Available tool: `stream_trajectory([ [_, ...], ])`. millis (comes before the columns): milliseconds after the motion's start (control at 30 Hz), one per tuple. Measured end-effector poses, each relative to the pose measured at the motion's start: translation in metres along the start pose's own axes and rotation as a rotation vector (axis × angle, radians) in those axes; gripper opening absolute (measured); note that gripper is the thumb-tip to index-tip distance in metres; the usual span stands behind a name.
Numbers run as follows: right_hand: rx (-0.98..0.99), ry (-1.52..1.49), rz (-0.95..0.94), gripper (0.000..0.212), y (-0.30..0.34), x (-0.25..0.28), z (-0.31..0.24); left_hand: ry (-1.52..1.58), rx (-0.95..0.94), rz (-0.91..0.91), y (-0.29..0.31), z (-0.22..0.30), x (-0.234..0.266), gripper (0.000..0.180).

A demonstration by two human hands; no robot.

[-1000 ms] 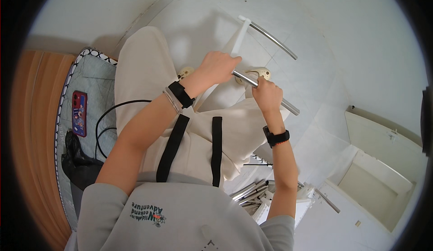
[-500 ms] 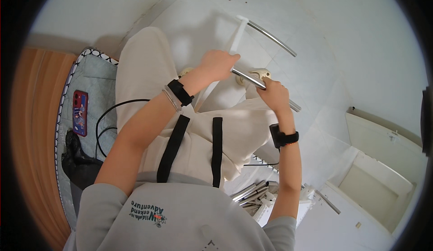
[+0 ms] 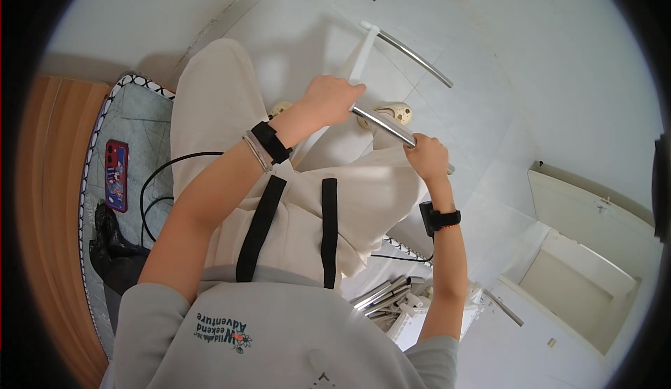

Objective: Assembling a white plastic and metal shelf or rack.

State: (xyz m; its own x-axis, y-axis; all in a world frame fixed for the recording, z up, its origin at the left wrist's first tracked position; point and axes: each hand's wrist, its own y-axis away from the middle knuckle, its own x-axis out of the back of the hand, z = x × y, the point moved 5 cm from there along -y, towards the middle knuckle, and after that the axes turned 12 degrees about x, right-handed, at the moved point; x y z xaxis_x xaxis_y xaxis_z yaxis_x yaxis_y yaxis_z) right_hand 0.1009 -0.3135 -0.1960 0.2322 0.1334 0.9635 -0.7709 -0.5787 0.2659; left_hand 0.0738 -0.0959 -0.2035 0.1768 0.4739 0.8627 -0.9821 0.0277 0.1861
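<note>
Silver metal tube (image 3: 384, 127) slants down to the right just above the centre of the frame, held in front of a seated person's knees. Its upper-left end meets a white bar (image 3: 361, 57), which runs up toward the top of the frame. The left hand (image 3: 330, 100) is clamped around the white bar at that meeting point, its fingers curled together, their tips hidden from view. The right hand (image 3: 428, 157) is closed around the tube near its lower-right end, fingers wrapped and together; a short stub of metal shows beyond it. From the top of the white bar, a second silver tube (image 3: 416, 59) stretches down to the right, roughly parallel to the first. Each wrist wears a black band (image 3: 271, 142). Below the hands are cream trousers (image 3: 217, 109), with two black straps (image 3: 260, 228) lying over the lap, and a grey shirt (image 3: 279, 340) fills the bottom. A cream shoe (image 3: 400, 113) with dark spots shows behind the tube. At left, a phone (image 3: 117, 177) in a red and blue case lies on a grey mat (image 3: 147, 120) with a patterned edge, near a black cable (image 3: 168, 165); wooden boards (image 3: 56, 214) stand at the far left. At lower centre-right, loose metal tubes (image 3: 384, 294) lie heaped beside the right forearm.
</note>
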Motion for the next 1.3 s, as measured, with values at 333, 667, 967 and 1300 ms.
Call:
stream_trajectory([
  [333, 0.022, 0.209, 0.375, 0.003, 0.014, -0.004, -0.008, 0.032, -0.024, 0.002, 0.0, -0.006, -0.003, 0.027],
  [667, 0.067, -0.018, 0.096, 0.011, 0.005, 0.004, -0.026, 0.058, -0.028, 0.03, 0.014, 0.009, -0.01, 0.029],
  [967, -0.02, -0.351, -0.38, 0.024, -0.025, -0.003, -0.044, 0.037, 0.027, -0.042, 0.017, 0.017, -0.015, 0.019],
  [1300, 0.028, -0.001, 0.032, 0.013, -0.023, 0.004, -0.063, 0.035, -0.001, 0.002, 0.016, 0.006, -0.004, 0.023],
])
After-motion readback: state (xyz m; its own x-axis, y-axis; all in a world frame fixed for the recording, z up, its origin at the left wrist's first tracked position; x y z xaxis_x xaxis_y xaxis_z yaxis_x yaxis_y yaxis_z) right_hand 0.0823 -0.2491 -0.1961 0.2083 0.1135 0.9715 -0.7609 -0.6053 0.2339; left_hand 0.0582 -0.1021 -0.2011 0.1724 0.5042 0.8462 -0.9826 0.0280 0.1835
